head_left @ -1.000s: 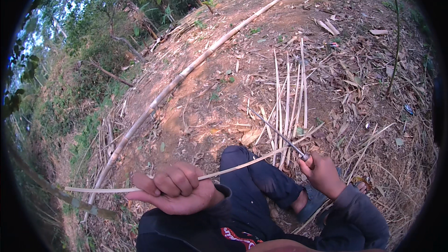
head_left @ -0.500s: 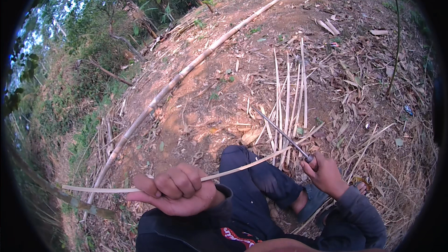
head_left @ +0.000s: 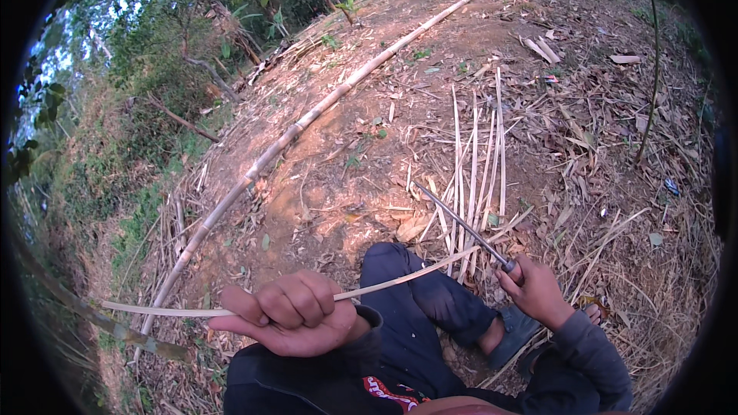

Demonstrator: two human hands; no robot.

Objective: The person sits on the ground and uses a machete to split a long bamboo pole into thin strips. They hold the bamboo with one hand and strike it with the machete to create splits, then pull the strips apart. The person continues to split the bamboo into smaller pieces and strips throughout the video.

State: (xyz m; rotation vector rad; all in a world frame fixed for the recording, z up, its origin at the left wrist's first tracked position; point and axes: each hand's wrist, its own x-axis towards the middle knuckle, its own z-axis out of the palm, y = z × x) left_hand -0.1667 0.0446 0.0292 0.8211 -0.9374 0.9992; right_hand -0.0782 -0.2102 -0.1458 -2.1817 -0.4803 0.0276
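Note:
My left hand point(head_left: 288, 315) is closed round a thin, pale bamboo strip point(head_left: 407, 278), with the fingers curled over it. One end of the strip sticks out to the left; the other bends up to the right across my leg. In my right hand point(head_left: 536, 290) is the handle of a knife point(head_left: 467, 227), mostly hidden by my fingers. Its narrow, dark blade, seen nearly edge-on, points up and to the left. The blade passes close above the strip's right part; whether they touch I cannot tell.
Several split bamboo strips point(head_left: 490, 161) lie on the leaf-strewn ground ahead. A long bamboo pole point(head_left: 296, 129) runs diagonally up the slope. My bent leg point(head_left: 430, 288) and sandal point(head_left: 513, 336) are below the strip. A thin stem point(head_left: 655, 69) stands at the right, and bushes grow at the left.
Both hands keep their grips and have hardly moved. The view has shifted very slightly.

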